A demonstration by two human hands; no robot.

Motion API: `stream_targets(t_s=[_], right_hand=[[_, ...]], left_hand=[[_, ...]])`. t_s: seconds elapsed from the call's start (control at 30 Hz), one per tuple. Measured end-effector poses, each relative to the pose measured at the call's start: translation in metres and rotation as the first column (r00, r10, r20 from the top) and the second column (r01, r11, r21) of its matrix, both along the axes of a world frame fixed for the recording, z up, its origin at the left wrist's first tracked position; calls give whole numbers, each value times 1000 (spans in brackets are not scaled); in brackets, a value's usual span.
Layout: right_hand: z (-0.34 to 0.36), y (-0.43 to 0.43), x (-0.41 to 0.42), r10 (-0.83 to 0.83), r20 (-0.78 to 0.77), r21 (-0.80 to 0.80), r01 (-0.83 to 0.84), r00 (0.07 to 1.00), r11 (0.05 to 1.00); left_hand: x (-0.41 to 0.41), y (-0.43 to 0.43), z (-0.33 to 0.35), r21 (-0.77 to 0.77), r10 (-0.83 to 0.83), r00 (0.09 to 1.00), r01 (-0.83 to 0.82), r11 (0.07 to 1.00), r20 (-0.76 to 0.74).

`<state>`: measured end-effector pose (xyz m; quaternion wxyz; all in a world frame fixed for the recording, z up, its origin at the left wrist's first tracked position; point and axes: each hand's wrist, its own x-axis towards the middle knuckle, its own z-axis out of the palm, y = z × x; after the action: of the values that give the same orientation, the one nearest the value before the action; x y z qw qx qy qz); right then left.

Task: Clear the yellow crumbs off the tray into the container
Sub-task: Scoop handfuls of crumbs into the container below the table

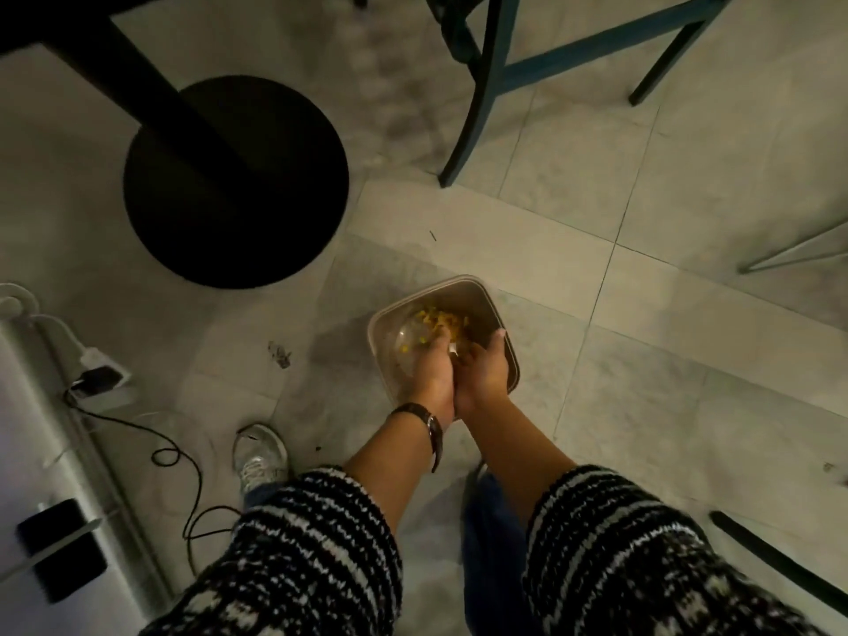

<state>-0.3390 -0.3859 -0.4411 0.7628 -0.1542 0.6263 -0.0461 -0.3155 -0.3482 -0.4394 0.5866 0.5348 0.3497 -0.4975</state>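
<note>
A square brown container (477,293) with rounded corners sits on the tiled floor in front of me. Yellow crumbs (443,321) lie in a small heap at its far side, with a few loose bits nearer me. A clear round shape (406,348) shows inside it at the left. My left hand (431,376), with a wristwatch, and my right hand (486,371) are pressed side by side over the container's near half, fingers pointing down into it. The fingertips are hidden among the crumbs. A small pale thing (452,349) shows between the hands; what it is stays unclear.
A black round table base (238,185) stands at the far left, and dark chair legs (486,84) stand beyond the container. A power strip with cables (98,378) lies at the left. My shoe (259,454) is near the left forearm.
</note>
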Motion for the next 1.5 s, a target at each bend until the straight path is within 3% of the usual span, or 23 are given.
stream_targets(t_s=[0.1,0.17,0.23,0.37,0.43,0.47,0.53,0.6,0.67,0.73,0.77,0.83,0.9,0.97,1.0,1.07,1.23,1.37,1.5], right_hand=[[7,7,4,145,-22,-29,-145,989,989],[13,12,6,136,93,17,-138,986,990],[14,16,3,181,159,7,-184,971,983],[-4,17,-7,358,34,-87,-354,933,931],[-13,14,-7,335,0,-60,-334,942,941],[-16,10,-5,274,-3,-31,-274,962,961],[-14,4,7,114,48,-9,-114,992,993],[0,-1,15,132,161,-140,-109,978,984],[6,8,10,366,100,-300,-323,925,898],[3,15,-5,601,-120,-289,-607,790,740],[4,13,-10,636,-215,-227,-671,741,706],[18,5,-9,529,-219,-126,-561,820,818],[41,-1,-3,283,-3,-69,-283,959,957],[79,-2,3,95,189,-81,-81,977,993],[101,-1,1,73,240,-109,-48,968,993],[144,2,-14,178,144,-244,-139,974,960],[264,10,-58,407,147,-382,-328,901,864],[357,4,-64,528,130,-570,-372,839,732],[432,11,-41,667,111,-716,-406,737,568]], left_hand=[[-1,-3,-4,-22,-73,997,73,997,-19],[8,1,-15,-96,38,995,-48,994,-96],[15,6,-20,-96,14,990,-27,995,-138],[24,-4,-19,-100,31,998,-37,994,-55],[21,-7,-12,-91,3,997,4,996,82],[14,-4,-10,-58,-93,985,103,993,148],[0,4,-6,-53,-203,968,213,976,150],[-4,13,-13,-115,-127,991,131,985,39],[4,15,-15,-138,-46,999,43,989,-21],[12,9,-6,-122,9,1000,-10,992,-8],[12,6,2,-133,53,998,-50,990,15],[7,6,18,-109,45,993,-33,994,109],[-6,11,37,-100,-78,990,90,991,120],[-10,19,56,-55,-211,971,218,974,108],[-7,23,68,14,-247,962,247,969,118],[0,25,104,124,-287,945,270,955,157],[-11,19,249,69,-206,967,198,978,152],[-23,44,364,64,-131,938,116,991,322],[-15,90,440,32,-66,845,58,998,530]])
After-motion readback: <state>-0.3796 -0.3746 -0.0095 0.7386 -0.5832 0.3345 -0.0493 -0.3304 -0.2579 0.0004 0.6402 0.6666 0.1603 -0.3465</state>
